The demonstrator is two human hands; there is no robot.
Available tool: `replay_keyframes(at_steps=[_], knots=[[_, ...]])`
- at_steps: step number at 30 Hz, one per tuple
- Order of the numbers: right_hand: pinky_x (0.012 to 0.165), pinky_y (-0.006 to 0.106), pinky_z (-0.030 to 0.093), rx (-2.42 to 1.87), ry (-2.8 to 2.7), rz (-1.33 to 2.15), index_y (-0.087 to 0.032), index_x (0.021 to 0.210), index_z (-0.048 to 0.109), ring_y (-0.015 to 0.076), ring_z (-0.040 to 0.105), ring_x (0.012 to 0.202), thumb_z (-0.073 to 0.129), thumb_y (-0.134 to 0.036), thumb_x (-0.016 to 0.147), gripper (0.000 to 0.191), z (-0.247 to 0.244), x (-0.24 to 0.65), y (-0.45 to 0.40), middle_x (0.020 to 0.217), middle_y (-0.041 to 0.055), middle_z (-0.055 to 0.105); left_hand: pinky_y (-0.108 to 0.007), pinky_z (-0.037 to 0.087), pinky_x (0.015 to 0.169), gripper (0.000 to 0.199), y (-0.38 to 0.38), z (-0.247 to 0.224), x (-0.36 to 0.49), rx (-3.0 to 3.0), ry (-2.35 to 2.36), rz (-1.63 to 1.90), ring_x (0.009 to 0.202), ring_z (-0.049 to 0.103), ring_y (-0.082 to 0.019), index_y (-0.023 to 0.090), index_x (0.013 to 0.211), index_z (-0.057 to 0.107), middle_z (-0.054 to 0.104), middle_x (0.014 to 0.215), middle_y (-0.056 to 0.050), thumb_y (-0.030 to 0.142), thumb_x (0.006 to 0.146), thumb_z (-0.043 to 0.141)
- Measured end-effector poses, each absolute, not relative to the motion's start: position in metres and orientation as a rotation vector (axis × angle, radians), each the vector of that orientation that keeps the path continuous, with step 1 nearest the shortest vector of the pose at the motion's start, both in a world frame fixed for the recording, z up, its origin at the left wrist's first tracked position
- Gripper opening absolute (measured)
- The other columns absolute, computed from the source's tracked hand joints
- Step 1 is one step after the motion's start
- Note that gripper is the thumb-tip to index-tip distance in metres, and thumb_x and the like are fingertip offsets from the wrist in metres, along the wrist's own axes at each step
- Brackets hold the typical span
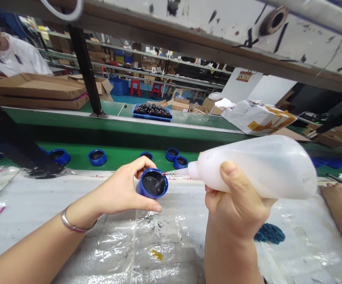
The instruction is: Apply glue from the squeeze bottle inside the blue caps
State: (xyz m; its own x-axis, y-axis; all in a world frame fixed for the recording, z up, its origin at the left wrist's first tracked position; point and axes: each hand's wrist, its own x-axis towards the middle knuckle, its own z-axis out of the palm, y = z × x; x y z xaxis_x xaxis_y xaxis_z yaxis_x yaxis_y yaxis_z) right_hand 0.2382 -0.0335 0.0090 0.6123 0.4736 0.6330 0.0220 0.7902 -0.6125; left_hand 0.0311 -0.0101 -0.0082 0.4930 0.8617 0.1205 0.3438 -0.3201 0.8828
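Observation:
My left hand (pixel 123 189) grips a round blue cup with a black inside (pixel 153 184), its opening tilted towards me. Fingers and thumb wrap its left side, above the plastic-covered table (pixel 108 244). In my right hand (pixel 238 197) is a translucent white squeeze bottle (pixel 262 167), lying nearly level with its thin nozzle pointing left. The nozzle tip comes up to the cup's upper right rim; whether they touch I cannot tell. Behind them, more blue cups, such as one at the left (pixel 97 157) and one at the right (pixel 180 162), stand on the green belt (pixel 123 157).
A blue tray of black parts (pixel 152 112) sits beyond the belt. Another person's hand (pixel 339 195) rests at the right, near a dark teal cloth (pixel 270 233). A dark post (pixel 26 142) slants down at the left. One person in white (pixel 26 55) is behind cardboard trays (pixel 38 90).

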Motion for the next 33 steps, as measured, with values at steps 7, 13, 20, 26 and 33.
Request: replay_keyframes(at_steps=[7,13,20,26,33], knots=[[0.038,0.02,0.048,-0.62,-0.934,0.361,-0.02,0.081,0.072,0.0078,0.052,0.049,0.093,-0.027,0.066,0.027,0.011,0.239,-0.037,0.073,-0.0035,0.06,-0.04,0.053,0.09,0.061,-0.01,-0.004,0.029,2.077,1.137,0.872,0.099,0.065,-0.026,0.023,0.111,0.06,0.068,0.114,-0.005,0.045,0.065,0.093],[0.043,0.026,0.054,-0.698,-1.019,0.359,-0.021,0.078,0.068,0.0125,0.057,0.053,0.09,-0.033,0.071,0.027,0.01,0.241,-0.039,0.071,-0.0021,0.06,-0.042,0.052,0.094,0.054,-0.01,-0.006,0.027,2.169,1.109,0.924,0.105,0.066,-0.028,0.024,0.111,0.06,0.069,0.114,-0.005,0.041,0.069,0.091],[0.054,0.033,0.06,-0.768,-1.002,0.402,-0.02,0.078,0.072,0.0147,0.061,0.061,0.094,-0.033,0.067,0.027,0.008,0.239,-0.043,0.077,0.0003,0.064,-0.043,0.05,0.095,0.05,-0.011,-0.006,0.028,2.235,1.081,0.953,0.108,0.064,-0.029,0.024,0.111,0.06,0.069,0.115,-0.005,0.035,0.071,0.089],[0.065,0.035,0.064,-0.725,-0.977,0.341,-0.023,0.082,0.074,0.0172,0.065,0.074,0.094,-0.035,0.068,0.027,0.007,0.237,-0.04,0.082,0.0007,0.066,-0.044,0.048,0.099,0.051,-0.01,-0.006,0.027,2.224,1.082,0.939,0.113,0.063,-0.03,0.024,0.112,0.061,0.069,0.12,-0.006,0.036,0.072,0.089],[0.043,0.025,0.054,-0.617,-1.002,0.366,-0.023,0.083,0.07,0.0093,0.054,0.047,0.09,-0.031,0.073,0.023,0.007,0.235,-0.035,0.068,-0.0059,0.058,-0.038,0.051,0.09,0.059,-0.011,-0.003,0.024,2.023,0.996,0.789,0.105,0.065,-0.027,0.024,0.116,0.063,0.07,0.112,-0.003,0.048,0.07,0.09]])
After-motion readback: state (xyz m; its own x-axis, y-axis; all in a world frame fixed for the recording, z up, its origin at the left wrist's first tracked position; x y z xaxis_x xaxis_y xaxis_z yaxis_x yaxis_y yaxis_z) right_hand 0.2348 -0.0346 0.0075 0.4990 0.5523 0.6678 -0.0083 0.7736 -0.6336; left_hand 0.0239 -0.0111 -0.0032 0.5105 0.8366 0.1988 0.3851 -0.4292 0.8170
